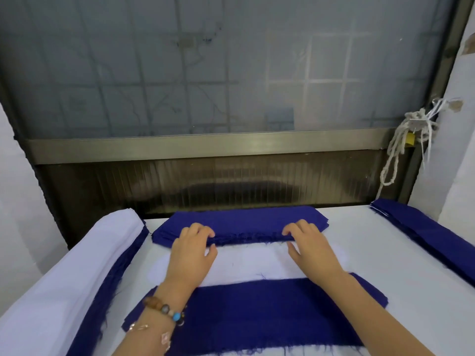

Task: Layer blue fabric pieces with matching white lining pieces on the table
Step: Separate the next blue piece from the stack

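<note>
Blue stack point(239, 222), long axis seemingly left-right.

white table point(359, 242), blue fabric stacks point(239, 222), white lining point(257, 263)

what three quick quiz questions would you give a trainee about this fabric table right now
1. True or false: the person's left grip and right grip both hold the near edge of the far stack of dark blue fabric pieces.
2. Which wrist wears the multicoloured beaded bracelet? A) left B) right C) neither
3. Fill in: between that stack and the single flat dark blue fabric piece nearest the person lies a ____ lining piece.

Key: 1 true; 2 A; 3 white
</note>
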### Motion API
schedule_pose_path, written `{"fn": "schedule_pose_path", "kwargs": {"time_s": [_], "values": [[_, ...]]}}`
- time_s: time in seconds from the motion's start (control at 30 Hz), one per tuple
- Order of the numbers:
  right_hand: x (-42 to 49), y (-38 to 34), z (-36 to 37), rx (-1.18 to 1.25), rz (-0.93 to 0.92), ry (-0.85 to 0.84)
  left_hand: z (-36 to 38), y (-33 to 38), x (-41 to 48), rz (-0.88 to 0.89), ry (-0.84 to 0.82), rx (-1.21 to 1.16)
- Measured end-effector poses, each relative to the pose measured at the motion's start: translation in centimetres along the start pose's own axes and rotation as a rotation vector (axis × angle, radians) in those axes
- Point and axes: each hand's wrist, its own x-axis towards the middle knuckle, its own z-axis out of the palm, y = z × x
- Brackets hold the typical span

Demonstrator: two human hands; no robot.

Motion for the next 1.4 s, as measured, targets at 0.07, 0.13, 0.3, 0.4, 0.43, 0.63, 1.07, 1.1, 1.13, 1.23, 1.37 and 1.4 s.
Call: {"fn": "schedule_pose_path", "kwargs": {"time_s": [0.07, 0.13, 0.3, 0.4, 0.43, 0.63, 1.07, 1.1, 1.13, 1.23, 1.37, 1.4], "values": [[1.8, -1.2, 0.8, 0.004, -0.041, -0.012, 1.4, 0.7, 1.8, 0.035, 0.0, 0.026], [3.5, -2.1, 1.6, 0.018, -0.066, -0.051, 2.6, 1.2, 3.6, 0.056, -0.023, 0.031], [7.3, -2.8, 3.6, 0.099, -0.027, -0.195, 5.4, 1.3, 6.0, -0.003, -0.065, -0.005], [9.1, -2.7, 4.4, 0.064, 0.028, -0.158, 6.5, 1.2, 7.3, -0.037, 0.015, 0.013], [9.6, -2.6, 4.7, 0.038, 0.037, -0.151, 6.6, 1.1, 7.9, -0.048, 0.021, 0.017], [11.2, -2.4, 6.4, -0.053, 0.074, -0.116, 7.8, 0.2, 9.8, -0.142, -0.042, 0.061], [11.6, -2.3, 7.2, -0.028, 0.116, -0.11, 9.1, 0.1, 9.7, -0.103, -0.014, 0.103], [11.5, -2.3, 7.4, -0.026, 0.115, -0.097, 9.1, -0.1, 9.7, -0.094, -0.003, 0.114], [11.4, -2.4, 7.5, -0.016, 0.114, -0.079, 9.1, -0.3, 9.6, -0.085, 0.014, 0.127], [11.2, -2.4, 7.6, 0.015, 0.076, -0.021, 9.2, -0.7, 9.7, -0.046, 0.039, 0.144], [11.0, -2.2, 7.6, -0.056, -0.011, 0.033, 9.0, -0.7, 9.9, -0.021, 0.008, 0.055], [10.9, -2.2, 7.5, -0.06, -0.019, 0.039, 8.9, -0.7, 9.8, -0.016, 0.018, 0.039]]}}
